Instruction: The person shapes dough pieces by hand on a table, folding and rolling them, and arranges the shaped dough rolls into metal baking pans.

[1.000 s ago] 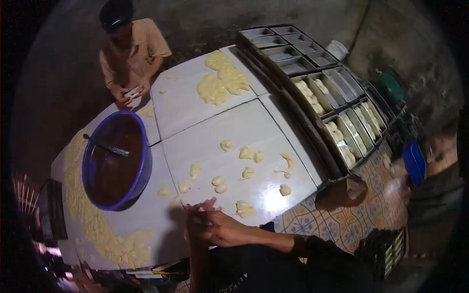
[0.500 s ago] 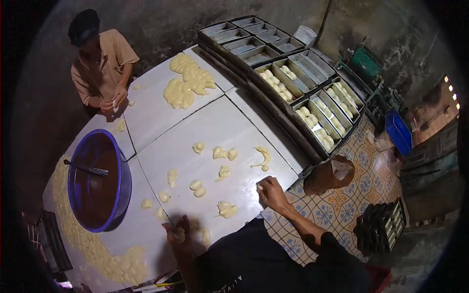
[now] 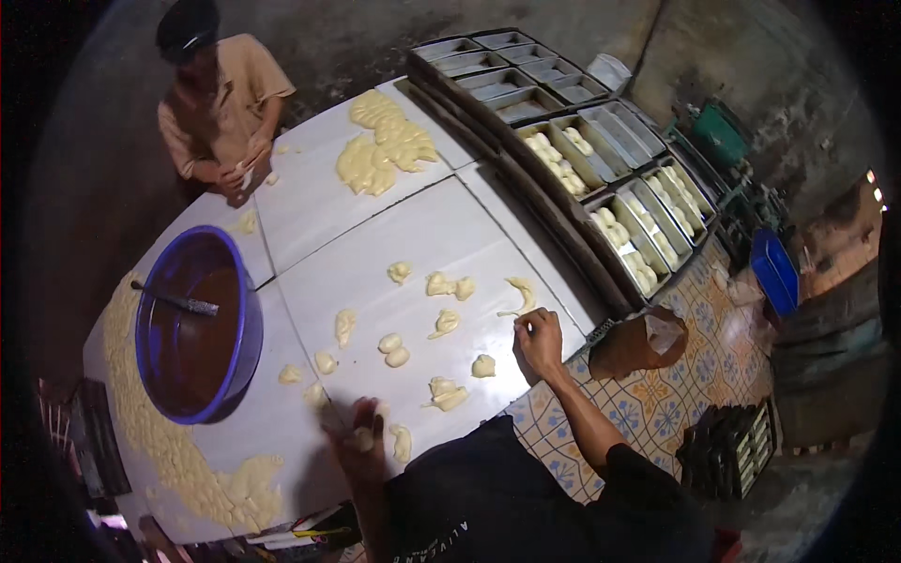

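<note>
My right hand (image 3: 542, 345) is at the table's right side, its fingers closed at the lower end of a curved strip of dough (image 3: 523, 293). A rounded dough piece (image 3: 483, 366) lies to the left of that wrist. Near the table's front edge, my left hand (image 3: 358, 448) is in shadow, with its fingers curled round a small piece of dough (image 3: 364, 435). Between the hands are a ragged dough lump (image 3: 446, 394), a pair of smooth dough balls (image 3: 394, 350) and several loose pieces. Another dough strip (image 3: 401, 443) lies just right of my left hand.
A purple basin (image 3: 246, 347) of brown contents, with a brush across it, stands at left. Dough sheets (image 3: 385, 155) lie at the far side, cut dough (image 3: 141, 413) along the left edge. Metal loaf tins (image 3: 610, 141), some holding dough balls, line the right. A co-worker (image 3: 225, 113) handles dough opposite.
My right hand has moved from the table's right edge up to the curved strip, leaving a rounded dough piece on the table. My left hand still holds dough. The whole view has shifted slightly.
</note>
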